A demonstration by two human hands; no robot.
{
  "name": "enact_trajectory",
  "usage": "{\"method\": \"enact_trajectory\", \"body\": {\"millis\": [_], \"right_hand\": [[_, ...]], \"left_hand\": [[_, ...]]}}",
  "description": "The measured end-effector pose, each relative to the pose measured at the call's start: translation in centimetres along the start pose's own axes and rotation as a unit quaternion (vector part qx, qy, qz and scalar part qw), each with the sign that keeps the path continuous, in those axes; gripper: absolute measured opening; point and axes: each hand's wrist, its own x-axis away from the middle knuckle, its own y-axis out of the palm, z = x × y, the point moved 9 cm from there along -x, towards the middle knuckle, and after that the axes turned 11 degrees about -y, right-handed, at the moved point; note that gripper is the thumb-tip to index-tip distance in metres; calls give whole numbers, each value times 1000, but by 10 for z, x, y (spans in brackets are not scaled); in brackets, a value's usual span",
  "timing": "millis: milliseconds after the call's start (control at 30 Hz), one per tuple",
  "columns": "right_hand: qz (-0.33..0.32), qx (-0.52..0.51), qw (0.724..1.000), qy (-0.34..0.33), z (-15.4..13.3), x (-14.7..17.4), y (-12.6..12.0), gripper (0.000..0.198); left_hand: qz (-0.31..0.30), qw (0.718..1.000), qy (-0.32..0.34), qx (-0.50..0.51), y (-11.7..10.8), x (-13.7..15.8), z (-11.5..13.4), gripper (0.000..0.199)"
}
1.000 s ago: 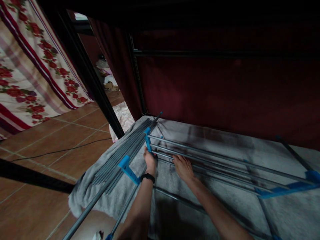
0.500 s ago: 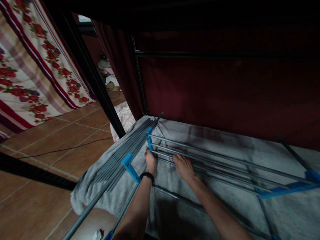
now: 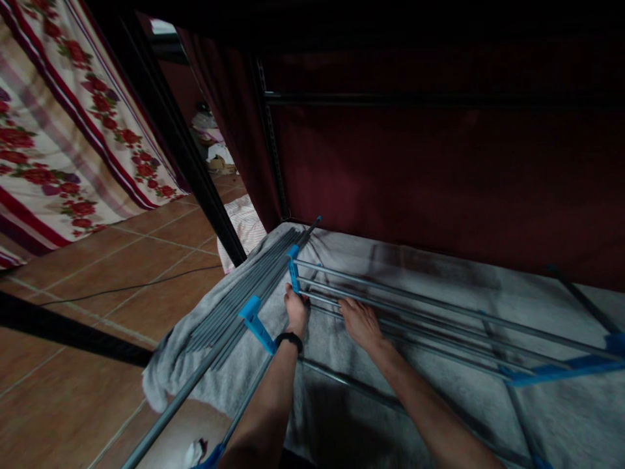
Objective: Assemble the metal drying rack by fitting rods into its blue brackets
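Observation:
My left hand (image 3: 295, 309), with a dark band at its wrist, is closed around the lower end of a blue plastic bracket (image 3: 293, 268). Slim grey metal rods (image 3: 415, 297) run from this bracket to a long blue bracket (image 3: 551, 374) at the right. Farther along, my right hand (image 3: 360, 322) curls its fingers over the lowest visible rod (image 3: 322, 300); its fingertips are partly hidden. Nearer to me, another blue bracket (image 3: 257, 324) stands beside my left wrist, joined to grey tubes.
A bundle of loose grey rods (image 3: 244, 293) lies on the grey blanket (image 3: 332, 247) at the left. Black frame posts (image 3: 195, 169) rise beside it. Dark red cloth (image 3: 415, 176) hangs behind. A cable (image 3: 131, 286) crosses the tiled floor (image 3: 97, 312).
The view has shifted very slightly. Both hands keep their places on the bracket and the rod.

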Motion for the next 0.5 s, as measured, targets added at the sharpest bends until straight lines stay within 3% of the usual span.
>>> {"method": "enact_trajectory", "body": {"millis": [500], "right_hand": [[4,9,1000,-2,-1,-1,-3,40]], "left_hand": [[-22,999,-8,-35,4,11,7,67]]}}
